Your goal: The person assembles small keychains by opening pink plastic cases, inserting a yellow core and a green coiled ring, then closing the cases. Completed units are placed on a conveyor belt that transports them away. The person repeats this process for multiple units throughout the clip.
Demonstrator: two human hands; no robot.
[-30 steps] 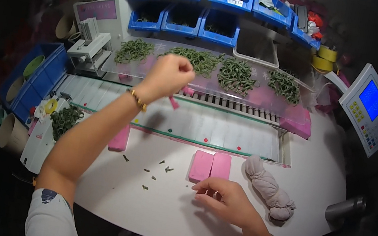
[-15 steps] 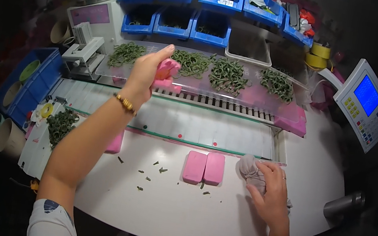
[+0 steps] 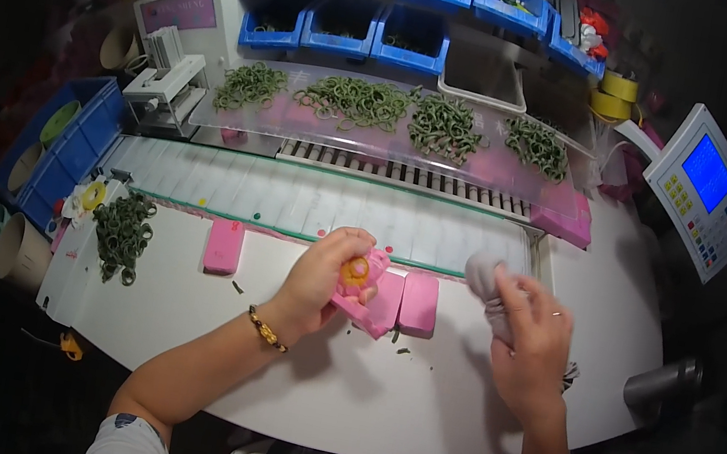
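My left hand (image 3: pixel 313 279) is closed round a pink rubber mould (image 3: pixel 376 311), which is bent open with an orange-yellow patch on its inner face. It is above the white table, overlapping one of two pink blocks that lie side by side; the right-hand block (image 3: pixel 419 306) shows fully. My right hand (image 3: pixel 530 339) grips a bunched grey cloth pouch (image 3: pixel 483 275) just right of these blocks, fingers wrapped round its neck. Small dark green scraps (image 3: pixel 404 351) lie on the table below the blocks. Another pink block (image 3: pixel 224 247) lies farther left.
Behind runs a long white strip (image 3: pixel 309 203) with coloured dots. Beyond it, a clear shelf (image 3: pixel 208 114) bears several piles of green rings. Blue bins (image 3: pixel 407 45) stand at the back, a control panel (image 3: pixel 703 190) at right. A green ring pile (image 3: pixel 120 238) is at left.
My left hand has come down and toward me from the shelf with the pink mould, to the blocks. The grey pouch is now tilted up in my right hand, raised slightly.
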